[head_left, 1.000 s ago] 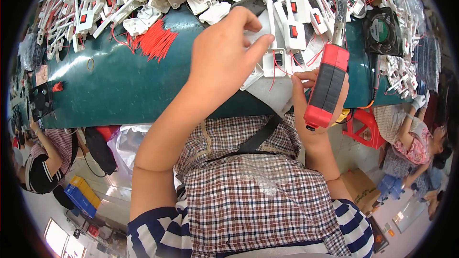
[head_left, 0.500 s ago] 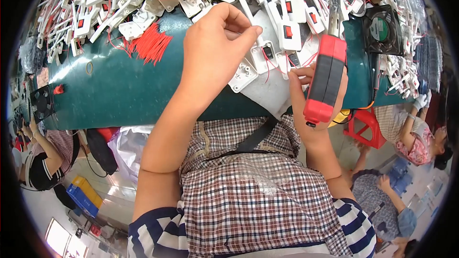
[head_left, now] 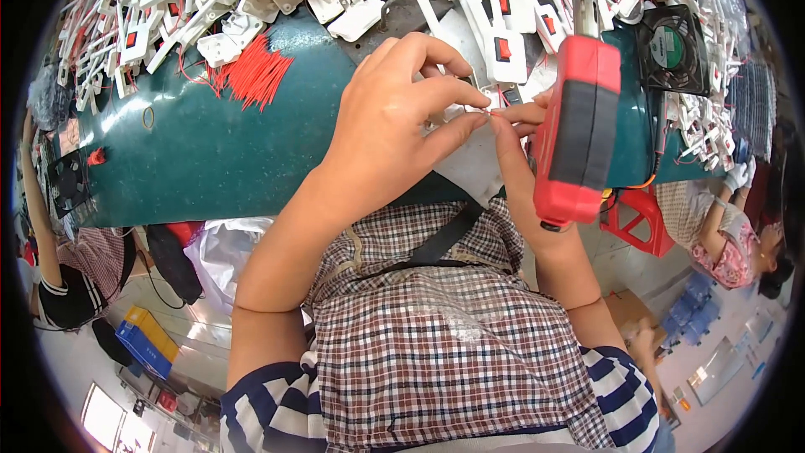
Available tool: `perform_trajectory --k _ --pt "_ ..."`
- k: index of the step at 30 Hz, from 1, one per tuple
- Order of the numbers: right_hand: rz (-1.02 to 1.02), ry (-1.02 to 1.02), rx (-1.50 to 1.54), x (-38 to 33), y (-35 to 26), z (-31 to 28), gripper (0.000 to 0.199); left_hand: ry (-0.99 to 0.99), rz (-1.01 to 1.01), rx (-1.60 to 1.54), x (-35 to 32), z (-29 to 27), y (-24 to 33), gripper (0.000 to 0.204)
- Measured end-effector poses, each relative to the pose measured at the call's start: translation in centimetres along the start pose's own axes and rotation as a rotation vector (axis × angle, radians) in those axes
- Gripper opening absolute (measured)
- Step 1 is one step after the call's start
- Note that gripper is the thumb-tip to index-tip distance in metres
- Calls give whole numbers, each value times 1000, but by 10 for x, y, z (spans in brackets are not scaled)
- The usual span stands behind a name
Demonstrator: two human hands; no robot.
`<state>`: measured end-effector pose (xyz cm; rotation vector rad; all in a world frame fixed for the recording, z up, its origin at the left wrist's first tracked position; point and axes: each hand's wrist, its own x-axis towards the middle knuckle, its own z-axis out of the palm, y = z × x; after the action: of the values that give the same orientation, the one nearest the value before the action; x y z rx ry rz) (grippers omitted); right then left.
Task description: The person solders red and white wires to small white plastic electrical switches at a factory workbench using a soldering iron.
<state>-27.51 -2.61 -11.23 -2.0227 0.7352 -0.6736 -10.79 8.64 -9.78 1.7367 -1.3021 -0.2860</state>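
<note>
Gripping a blocky red-and-black tool (head_left: 579, 134) near the edge of the green table (head_left: 218, 159), the right hand (head_left: 518, 172) also pinches thin red wire (head_left: 492, 113); the left hand (head_left: 398, 113) has thumb and finger nearly closed beside it, whether holding it cannot be told. The tool's metal barrel (head_left: 584, 13) points away from the wearer, long axis running nearly straight forward. Half a second ago the hands were apart
</note>
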Motion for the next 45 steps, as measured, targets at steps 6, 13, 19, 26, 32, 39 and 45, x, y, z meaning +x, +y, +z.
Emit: perform_trajectory --k 6,13,19,26,32,39,45 --pt "145 46 81 5 -16 -2 63 70 -130 -127 3 5 -2 18" --pt "-149 56 -225 5 -19 -12 70 230 -88 17 3 7 4 13" --pt "-246 102 -336 7 -5 -7 71 232 -14 95 2 10 -6 14" --pt "118 92 -29 -19 -20 -43 56 177 -150 140 -4 14 4 19" --pt "271 119 298 -36 -64 -82 62 232 -93 266 -11 18 1 22" --pt "622 -9 373 -47 -85 -108 84 252 -60 298 -10 23 -1 24" --pt "358 -69 264 -43 -71 -102 47 217 -51 276 -7 15 4 22"
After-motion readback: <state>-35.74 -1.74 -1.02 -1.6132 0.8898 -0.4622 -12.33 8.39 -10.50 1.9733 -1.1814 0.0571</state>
